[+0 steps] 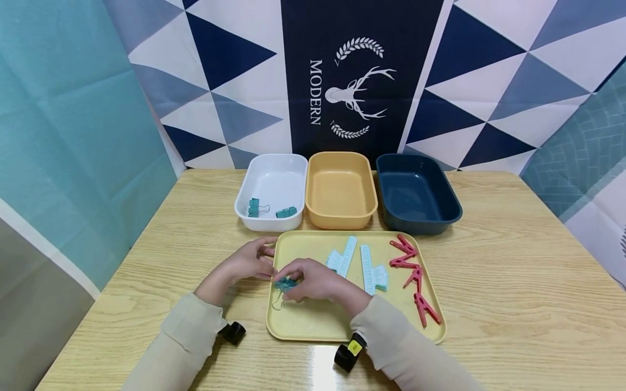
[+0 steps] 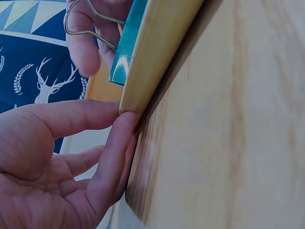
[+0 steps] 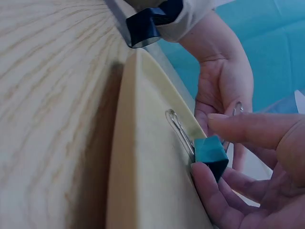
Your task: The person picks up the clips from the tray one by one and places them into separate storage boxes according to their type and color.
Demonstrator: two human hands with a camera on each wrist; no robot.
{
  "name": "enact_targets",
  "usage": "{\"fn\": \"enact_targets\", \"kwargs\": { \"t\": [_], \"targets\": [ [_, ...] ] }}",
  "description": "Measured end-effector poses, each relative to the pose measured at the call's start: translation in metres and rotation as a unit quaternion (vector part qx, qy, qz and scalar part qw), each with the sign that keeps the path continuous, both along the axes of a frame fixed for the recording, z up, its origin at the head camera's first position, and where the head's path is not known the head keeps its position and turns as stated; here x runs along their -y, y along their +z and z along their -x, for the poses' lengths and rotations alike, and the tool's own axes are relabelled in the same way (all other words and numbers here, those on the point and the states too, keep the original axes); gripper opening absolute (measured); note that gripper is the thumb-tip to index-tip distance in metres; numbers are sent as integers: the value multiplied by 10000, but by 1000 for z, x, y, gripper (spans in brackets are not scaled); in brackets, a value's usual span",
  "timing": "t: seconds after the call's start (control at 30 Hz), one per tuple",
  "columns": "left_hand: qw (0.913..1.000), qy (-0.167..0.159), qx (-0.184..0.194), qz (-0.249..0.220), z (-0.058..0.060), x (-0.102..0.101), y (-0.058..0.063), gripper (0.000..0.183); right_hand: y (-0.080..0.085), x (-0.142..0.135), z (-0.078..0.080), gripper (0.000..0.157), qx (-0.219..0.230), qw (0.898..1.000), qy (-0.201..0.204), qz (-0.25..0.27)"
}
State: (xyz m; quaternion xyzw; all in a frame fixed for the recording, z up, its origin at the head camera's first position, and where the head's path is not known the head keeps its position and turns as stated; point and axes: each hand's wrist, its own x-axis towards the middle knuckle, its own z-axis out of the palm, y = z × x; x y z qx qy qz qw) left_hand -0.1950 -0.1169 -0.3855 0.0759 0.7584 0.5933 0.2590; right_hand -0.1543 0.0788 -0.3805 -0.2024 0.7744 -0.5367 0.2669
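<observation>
Right hand is down at the near-left edge of the flat yellow plastic tray, its fingers pinching a teal metal binder clip with its silver wire handles sticking out toward the person. In the right wrist view the clip sits right at the tray's rim, thumb above, a finger below. Left hand is just beside it on the light wooden worktop, fingers nearly straight and loose, tips touching the tray's outer edge, gripping nothing.

On the tray, two pale blue plastic comb-like clips lie side by side in the middle, and a row of red plastic clothes pegs runs along the right side.

Behind the tray, three tubs in a line: a white rectangular plastic tub on the left with two more teal binder clips in it, a tan rectangular plastic tub in the middle, a dark blue rectangular plastic tub on the right. A blue and white triangle-patterned backdrop with a white deer emblem hangs behind.
</observation>
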Motion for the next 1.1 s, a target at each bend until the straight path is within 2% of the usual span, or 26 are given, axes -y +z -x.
{"fn": "enact_targets", "kwargs": {
  "t": [0.13,0.37,0.53,0.8,0.97,1.1],
  "targets": [
    [10000,1,-27,41,0,0,-1,75,1,3,-2,17,111,9997,-161,120],
    [10000,-41,-34,-17,1,2,-3,75,2,2,-4,19,501,9954,-537,616],
    [10000,-70,9,-49,2,3,-3,75,1,1,-3,20,764,9913,-603,886],
    [10000,-51,6,-78,2,2,-4,74,-1,-1,0,19,1517,9737,-696,1550],
    [10000,-45,-65,28,2,2,-4,74,-1,-3,1,19,1597,9701,-754,1664],
    [10000,-34,-59,67,2,2,-4,73,2,-4,2,21,1499,9721,-800,1617]
  ]
}}
